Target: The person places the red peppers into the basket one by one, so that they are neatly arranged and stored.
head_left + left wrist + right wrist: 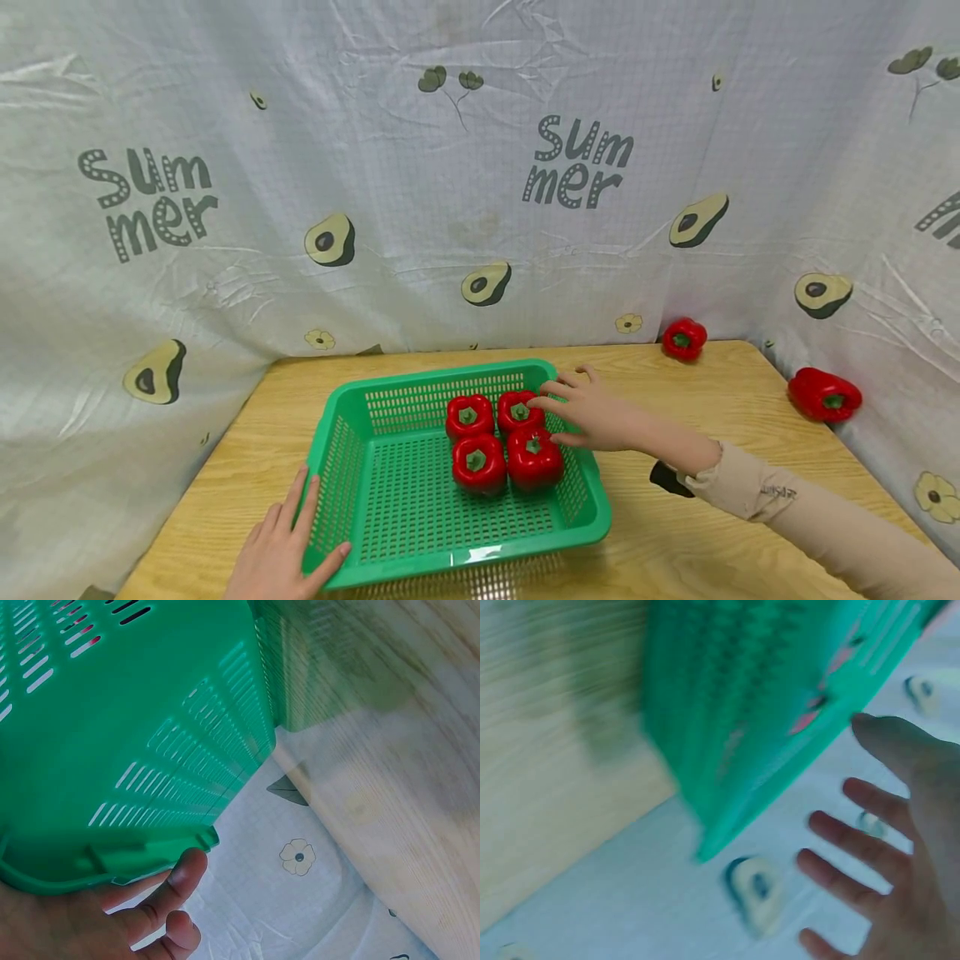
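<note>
red peppers, four together, sit in the right half of our green basket. we have our right hand over its right rim, fingers spread wide, partly covering the back right pepper; our left hand rests against the left rim, fingers extended. two more peppers lie farther right, by the table's edges.

A wrinkled pale cloth hangs behind a light wood-grained table and along its left and right sides. Grey lettering reading "summer" is printed across it, together with cut avocado halves, small yellowish flowers and, higher up, leafy sprigs on thin stems.
</note>
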A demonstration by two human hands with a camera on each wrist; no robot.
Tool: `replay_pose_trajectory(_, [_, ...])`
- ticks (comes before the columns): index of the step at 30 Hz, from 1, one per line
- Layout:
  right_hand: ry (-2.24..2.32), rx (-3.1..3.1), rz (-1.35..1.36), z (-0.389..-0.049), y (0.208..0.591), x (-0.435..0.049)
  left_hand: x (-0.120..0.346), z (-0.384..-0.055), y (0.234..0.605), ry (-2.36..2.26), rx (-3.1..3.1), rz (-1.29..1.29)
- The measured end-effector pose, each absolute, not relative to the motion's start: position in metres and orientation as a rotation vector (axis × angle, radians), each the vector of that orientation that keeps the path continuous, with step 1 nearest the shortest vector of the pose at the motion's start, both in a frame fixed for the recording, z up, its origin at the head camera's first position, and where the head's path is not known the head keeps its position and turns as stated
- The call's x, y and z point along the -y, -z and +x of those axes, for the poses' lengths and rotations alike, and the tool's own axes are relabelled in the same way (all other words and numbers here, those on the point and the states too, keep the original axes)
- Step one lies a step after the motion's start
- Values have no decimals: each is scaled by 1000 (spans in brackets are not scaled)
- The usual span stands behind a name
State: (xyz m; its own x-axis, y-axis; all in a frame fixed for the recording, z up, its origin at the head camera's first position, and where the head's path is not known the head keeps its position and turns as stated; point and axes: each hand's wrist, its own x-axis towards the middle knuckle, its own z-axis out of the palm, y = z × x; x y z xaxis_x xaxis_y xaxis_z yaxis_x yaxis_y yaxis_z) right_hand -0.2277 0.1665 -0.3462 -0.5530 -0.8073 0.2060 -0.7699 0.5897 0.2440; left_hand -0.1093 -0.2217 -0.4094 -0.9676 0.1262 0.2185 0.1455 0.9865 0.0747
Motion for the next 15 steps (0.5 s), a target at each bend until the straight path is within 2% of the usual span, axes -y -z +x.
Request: replay_pose_trajectory(15, [-2,2407,1054,-281,388,-250,223,-110,412,127,2904,-204])
